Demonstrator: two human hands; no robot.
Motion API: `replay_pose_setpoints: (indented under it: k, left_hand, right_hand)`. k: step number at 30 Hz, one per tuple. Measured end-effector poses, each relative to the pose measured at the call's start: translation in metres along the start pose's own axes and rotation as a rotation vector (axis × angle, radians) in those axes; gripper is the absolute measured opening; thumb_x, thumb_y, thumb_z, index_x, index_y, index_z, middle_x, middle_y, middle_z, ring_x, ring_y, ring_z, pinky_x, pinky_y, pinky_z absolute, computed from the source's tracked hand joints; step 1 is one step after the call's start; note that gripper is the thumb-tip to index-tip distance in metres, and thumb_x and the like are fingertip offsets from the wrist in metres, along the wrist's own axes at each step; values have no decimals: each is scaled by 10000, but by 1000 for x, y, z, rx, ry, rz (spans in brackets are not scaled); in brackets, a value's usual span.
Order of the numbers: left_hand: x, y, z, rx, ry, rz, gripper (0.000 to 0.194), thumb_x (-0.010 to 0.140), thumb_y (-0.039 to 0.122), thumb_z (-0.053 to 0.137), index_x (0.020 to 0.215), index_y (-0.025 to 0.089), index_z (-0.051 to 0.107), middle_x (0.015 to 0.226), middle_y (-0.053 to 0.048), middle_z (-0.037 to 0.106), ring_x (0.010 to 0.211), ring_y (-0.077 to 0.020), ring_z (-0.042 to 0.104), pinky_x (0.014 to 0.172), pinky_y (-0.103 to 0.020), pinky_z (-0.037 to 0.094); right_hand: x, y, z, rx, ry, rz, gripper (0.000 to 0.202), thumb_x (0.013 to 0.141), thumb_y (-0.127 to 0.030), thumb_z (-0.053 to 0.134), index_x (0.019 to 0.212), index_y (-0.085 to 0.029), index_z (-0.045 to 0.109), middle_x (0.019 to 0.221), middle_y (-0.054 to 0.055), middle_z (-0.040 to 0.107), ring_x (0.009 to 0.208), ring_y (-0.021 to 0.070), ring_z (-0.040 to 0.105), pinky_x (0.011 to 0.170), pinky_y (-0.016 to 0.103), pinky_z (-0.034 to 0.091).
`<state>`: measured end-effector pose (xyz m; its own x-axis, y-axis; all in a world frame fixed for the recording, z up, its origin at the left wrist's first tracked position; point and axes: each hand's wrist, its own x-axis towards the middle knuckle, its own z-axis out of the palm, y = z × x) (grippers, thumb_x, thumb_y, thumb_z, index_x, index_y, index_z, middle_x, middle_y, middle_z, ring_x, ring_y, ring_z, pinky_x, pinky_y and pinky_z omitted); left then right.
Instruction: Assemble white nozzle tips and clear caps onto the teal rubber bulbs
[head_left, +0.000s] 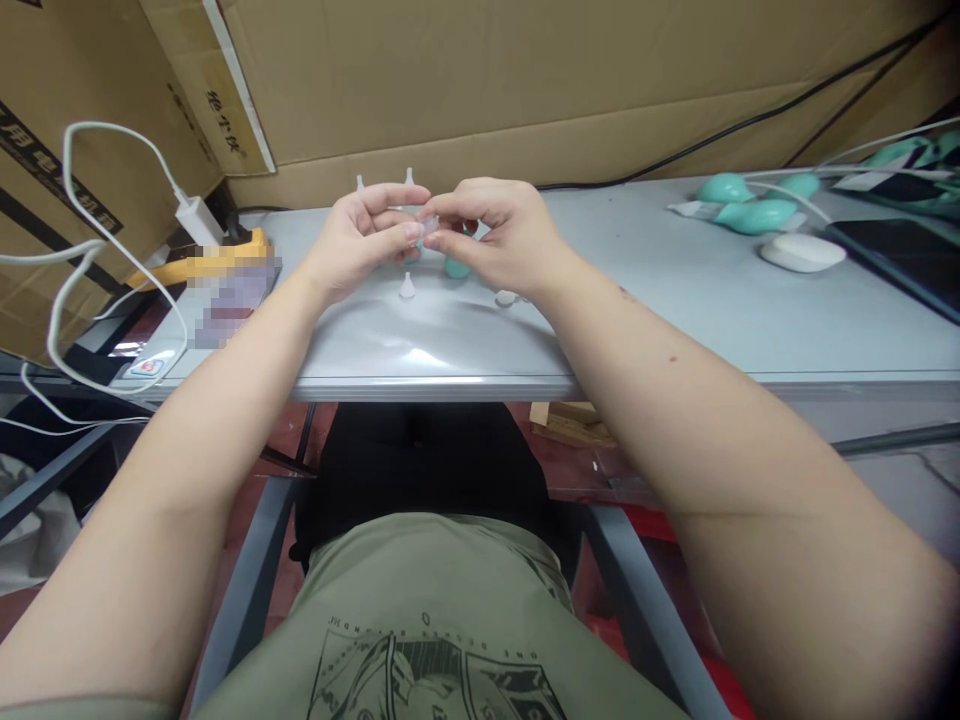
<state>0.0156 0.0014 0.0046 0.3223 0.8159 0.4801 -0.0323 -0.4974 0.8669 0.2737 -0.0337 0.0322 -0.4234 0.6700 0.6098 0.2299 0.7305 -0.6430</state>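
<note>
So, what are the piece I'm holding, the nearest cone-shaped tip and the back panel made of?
Held piece: possibly plastic; it looks translucent, finish unclear. Nearest cone-shaped tip: perhaps matte plastic or silicone, given its milky look. Back panel: likely matte cardboard, brown with a crease.

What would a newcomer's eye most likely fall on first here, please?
Probably the left hand and right hand, whose fingertips meet at a small translucent piece over the grey table. Next might come the rounded teal things on the table's right side, just behind a white oval object.
</note>
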Motion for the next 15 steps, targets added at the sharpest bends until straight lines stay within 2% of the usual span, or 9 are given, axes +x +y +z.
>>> replay_pose_setpoints:
  k: [4, 7, 12, 15]
  left_hand:
    - [2, -3, 0, -30, -18, 22, 893, 661, 819, 1220, 1226, 296, 769, 987, -45, 894, 880, -249, 873, 870, -413, 725]
    - [3, -6, 2, -2, -3, 39, 976, 619, 900, 1196, 1245, 322, 719, 986, -39, 887, 925, -273, 888, 900, -427, 718]
    - [3, -12, 2, 146, 21, 151, 1068, 746, 1108, 1001, 1395, 301, 739, 930, -39, 848, 935, -300, 891, 941, -463, 699]
    - [4, -14, -8, 335, 63, 277, 1120, 835, 1204, 825, 1456, 273, 775, 986, -69, 854, 888, -282, 869, 917, -457, 683]
  right_hand:
    - [0, 1, 1, -2, 3, -49, 165, 963, -506, 1035, 901, -446, 894, 942, 55, 823, 1095, 436, 803, 836, 599, 701]
    - [0, 0, 2, -18, 4, -34, 155, 979, -533, 1024, 922, -453, 903, 934, 40, 829, 1102, 422, 797, 896, 593, 705]
    - [1, 3, -2, -59, -2, -32, 163, 986, -597, 1040, 991, -470, 938, 1001, 44, 858, 1134, 449, 795, 1007, 650, 691]
    - [7, 6, -17, -64, 6, -66, 160, 984, -590, 1037, 1010, -458, 951, 1003, 40, 863, 1068, 428, 789, 1028, 627, 666]
